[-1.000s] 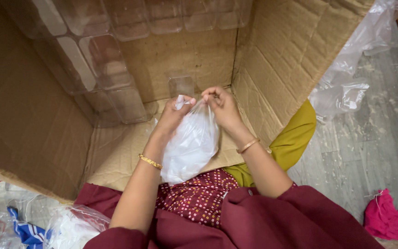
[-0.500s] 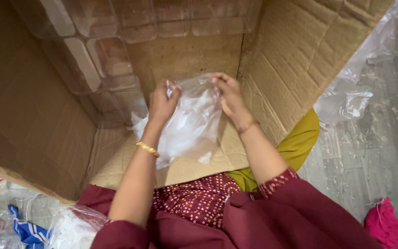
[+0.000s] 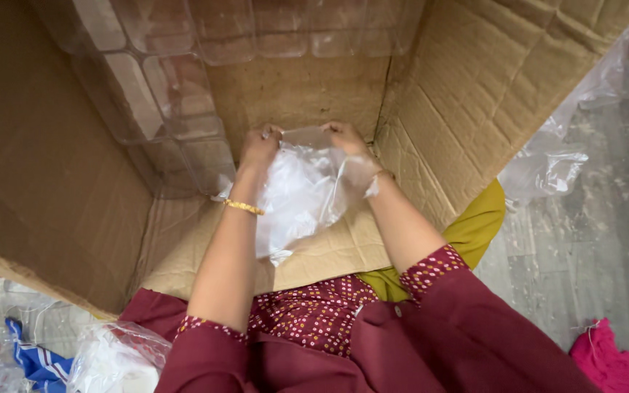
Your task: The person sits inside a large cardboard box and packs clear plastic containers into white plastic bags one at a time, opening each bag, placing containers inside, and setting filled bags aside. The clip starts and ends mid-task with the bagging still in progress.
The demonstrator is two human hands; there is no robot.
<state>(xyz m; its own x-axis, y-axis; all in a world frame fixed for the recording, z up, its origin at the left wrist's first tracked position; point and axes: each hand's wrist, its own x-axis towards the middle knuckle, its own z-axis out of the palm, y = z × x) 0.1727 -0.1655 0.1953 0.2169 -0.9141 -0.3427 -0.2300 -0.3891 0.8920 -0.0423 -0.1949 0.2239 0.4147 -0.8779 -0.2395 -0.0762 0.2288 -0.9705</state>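
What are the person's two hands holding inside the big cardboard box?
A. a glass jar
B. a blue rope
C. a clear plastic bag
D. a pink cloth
C: the left hand and the right hand both grip the top edge of a clear plastic bag, held up inside the cardboard box; the pink cloth lies apart on the floor.

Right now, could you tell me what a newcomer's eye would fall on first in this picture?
At centre, the left hand and right hand pinch the top edge of a clear plastic bag, holding it open inside a big cardboard box. Clear plastic trays line the box's back wall, and a pink cloth lies at bottom right.
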